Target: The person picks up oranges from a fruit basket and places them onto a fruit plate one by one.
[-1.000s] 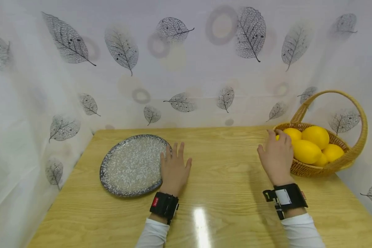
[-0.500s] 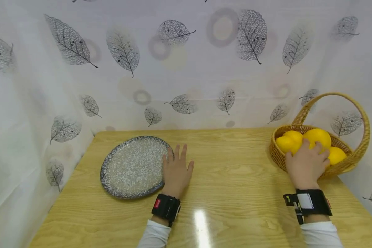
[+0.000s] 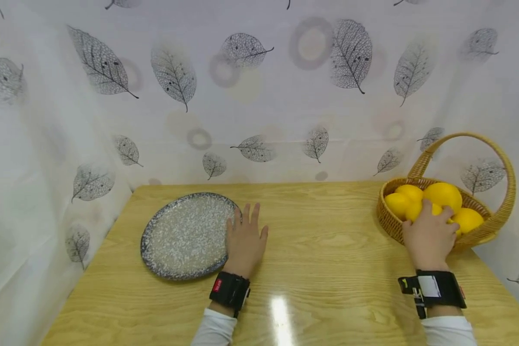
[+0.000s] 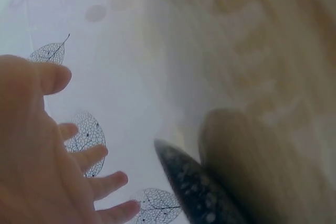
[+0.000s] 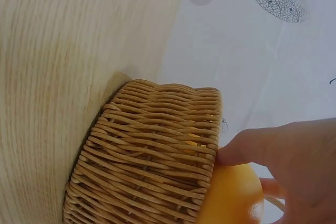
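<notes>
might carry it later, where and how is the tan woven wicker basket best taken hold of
Grip the tan woven wicker basket at the top of its arched handle, probably best from above: the slim arch rises clear of the yellow oval fruit, leaving room to close hands round it. The right hand lies lower, on the fruit.

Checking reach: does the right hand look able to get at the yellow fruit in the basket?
Probably yes: the right hand touches the yellow fruit, while the handle arches clear of that hand over the open basket.
</notes>
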`<state>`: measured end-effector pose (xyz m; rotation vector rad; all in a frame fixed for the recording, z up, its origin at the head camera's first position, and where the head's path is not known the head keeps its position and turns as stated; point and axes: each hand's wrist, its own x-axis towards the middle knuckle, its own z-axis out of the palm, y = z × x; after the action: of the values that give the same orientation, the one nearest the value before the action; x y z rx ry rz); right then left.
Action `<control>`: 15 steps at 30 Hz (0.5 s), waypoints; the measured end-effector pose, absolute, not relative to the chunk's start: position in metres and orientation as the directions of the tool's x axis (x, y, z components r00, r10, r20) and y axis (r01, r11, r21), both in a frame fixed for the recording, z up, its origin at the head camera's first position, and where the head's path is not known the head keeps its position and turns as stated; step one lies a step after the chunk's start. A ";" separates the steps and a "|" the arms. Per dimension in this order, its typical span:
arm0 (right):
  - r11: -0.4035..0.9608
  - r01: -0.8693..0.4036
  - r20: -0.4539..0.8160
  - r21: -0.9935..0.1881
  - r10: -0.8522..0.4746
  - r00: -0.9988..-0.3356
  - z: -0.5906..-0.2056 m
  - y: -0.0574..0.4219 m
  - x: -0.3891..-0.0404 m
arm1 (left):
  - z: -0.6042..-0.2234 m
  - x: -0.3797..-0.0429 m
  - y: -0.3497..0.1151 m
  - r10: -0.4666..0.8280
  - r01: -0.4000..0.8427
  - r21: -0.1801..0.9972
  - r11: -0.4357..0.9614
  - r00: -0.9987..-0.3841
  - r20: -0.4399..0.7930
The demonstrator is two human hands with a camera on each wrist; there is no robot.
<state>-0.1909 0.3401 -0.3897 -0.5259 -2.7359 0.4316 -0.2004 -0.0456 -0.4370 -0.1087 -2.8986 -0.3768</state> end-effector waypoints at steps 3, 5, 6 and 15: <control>0.892 0.302 0.251 -0.336 0.394 -0.884 -0.391 0.340 -0.191 | -0.434 -0.203 -0.050 0.058 0.114 0.240 0.964 -0.972 0.230; 0.894 0.305 0.257 -0.329 0.395 -0.882 -0.392 0.339 -0.191 | -0.432 -0.206 -0.055 0.061 0.123 0.236 0.964 -0.966 0.252; 0.892 0.310 0.257 -0.328 0.400 -0.880 -0.392 0.338 -0.191 | -0.431 -0.209 -0.057 0.062 0.125 0.232 0.965 -0.963 0.263; 0.888 0.333 0.257 -0.316 0.418 -0.871 -0.391 0.333 -0.191 | -0.408 -0.230 -0.119 0.052 0.112 0.283 0.953 -0.976 0.210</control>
<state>-0.1905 0.3331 -0.3907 -0.5589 -2.7359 0.3770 -0.2299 -0.1188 -0.4083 -0.1235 -2.9044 -0.4378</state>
